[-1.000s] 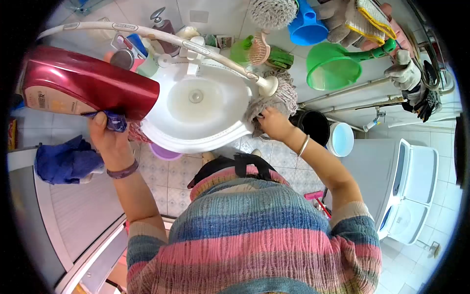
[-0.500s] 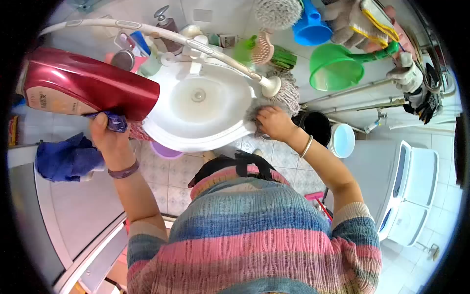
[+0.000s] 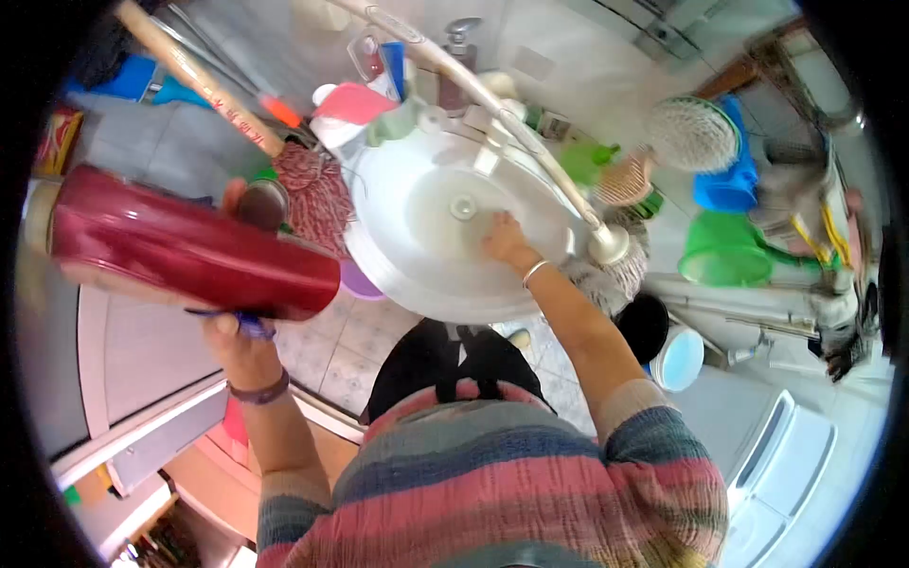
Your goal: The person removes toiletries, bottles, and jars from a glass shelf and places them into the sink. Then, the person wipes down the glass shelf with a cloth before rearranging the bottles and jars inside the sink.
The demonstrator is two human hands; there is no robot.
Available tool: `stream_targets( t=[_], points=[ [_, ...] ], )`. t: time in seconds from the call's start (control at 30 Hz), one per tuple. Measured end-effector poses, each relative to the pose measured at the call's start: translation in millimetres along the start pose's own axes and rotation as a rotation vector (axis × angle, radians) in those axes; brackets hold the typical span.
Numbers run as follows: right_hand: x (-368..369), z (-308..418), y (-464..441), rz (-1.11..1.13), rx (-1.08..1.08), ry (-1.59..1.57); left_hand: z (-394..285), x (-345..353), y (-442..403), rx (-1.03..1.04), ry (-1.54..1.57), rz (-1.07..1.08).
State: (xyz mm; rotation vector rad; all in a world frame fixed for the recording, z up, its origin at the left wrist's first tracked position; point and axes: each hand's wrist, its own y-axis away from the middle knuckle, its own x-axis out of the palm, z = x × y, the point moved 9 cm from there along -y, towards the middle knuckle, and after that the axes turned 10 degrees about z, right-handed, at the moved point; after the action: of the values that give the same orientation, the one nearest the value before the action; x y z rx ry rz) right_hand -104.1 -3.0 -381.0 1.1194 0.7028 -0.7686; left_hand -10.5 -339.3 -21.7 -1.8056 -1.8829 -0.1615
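My left hand [image 3: 248, 348] grips a large glossy red bottle [image 3: 189, 248] tilted on its side. The thumb lies below it, with a dark purple piece [image 3: 254, 327] beside it, and fingertips show past its upper edge. My right hand [image 3: 506, 237] is inside the white washbasin [image 3: 431, 295], close to the drain [image 3: 463, 206]. Its fingers are a little bent and blurred, and no held thing shows. A grey fuzzy mop head [image 3: 595, 284] lies at the basin's right rim, under my right forearm.
A red-stranded mop [image 3: 320, 194] with a wooden handle stands left of the basin. A pale hose [image 3: 530, 142] arches over it. A soap dispenser [image 3: 457, 71] and small items line the back. A green scoop [image 3: 724, 248], a black bucket [image 3: 644, 327] and a white bucket [image 3: 678, 360] are on the right.
My right hand has left the grey mop head at the rim and moved left into the basin. My left hand still holds the red bottle. The view has turned, uncovering the red mop.
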Motion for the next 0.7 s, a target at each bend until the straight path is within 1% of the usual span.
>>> stream_targets(
  t=[0.03, 0.07, 0.13, 0.17, 0.27, 0.3, 0.37, 0.47, 0.57, 0.67, 0.7],
  points=[
    [7.1, -8.6, -22.7, -0.084, 0.040, -0.051, -6.1, 1.6, 3.2, -0.010, -0.027, -0.018],
    [6.2, -11.5, -39.8, -0.171, 0.082, -0.102, -14.4, -3.2, 4.1, 0.026, -0.104, -0.002],
    [1.2, 31.1, -64.9, -0.165, -0.029, -0.163, -14.1, -21.3, 14.0, -0.081, -0.137, -0.005],
    [-1.4, 52.9, -68.3, -0.159, -0.078, -0.195, -18.2, -24.6, 16.1, -0.048, -0.190, -0.049],
    [25.5, 135.5, -27.6, 0.277, -0.506, -0.039, -20.0, -40.5, 17.1, -0.033, -0.214, -0.095],
    [17.9, 131.9, -12.5, 0.364, -0.389, -0.052, -22.4, -44.5, 17.1, -0.023, -0.219, -0.106],
    [2.0, 100.9, 19.2, 0.530, -0.152, -0.066, -24.8, -50.1, 21.4, 0.004, -0.227, -0.134],
    [6.9, 40.8, -4.4, -0.068, -0.186, 0.074, -19.2, -61.5, 22.3, 0.021, -0.237, -0.139],
    [24.4, 44.5, -28.8, -0.012, -0.253, 0.230, -10.0, -64.9, 24.6, -0.003, -0.233, -0.113],
    [22.1, 52.2, -29.8, 0.085, -0.153, 0.263, -3.2, -66.1, 26.5, -0.030, -0.179, -0.108],
    [22.3, 50.7, -30.2, 0.045, -0.161, 0.295, -0.9, -65.6, 27.0, -0.038, -0.150, -0.111]
  ],
)
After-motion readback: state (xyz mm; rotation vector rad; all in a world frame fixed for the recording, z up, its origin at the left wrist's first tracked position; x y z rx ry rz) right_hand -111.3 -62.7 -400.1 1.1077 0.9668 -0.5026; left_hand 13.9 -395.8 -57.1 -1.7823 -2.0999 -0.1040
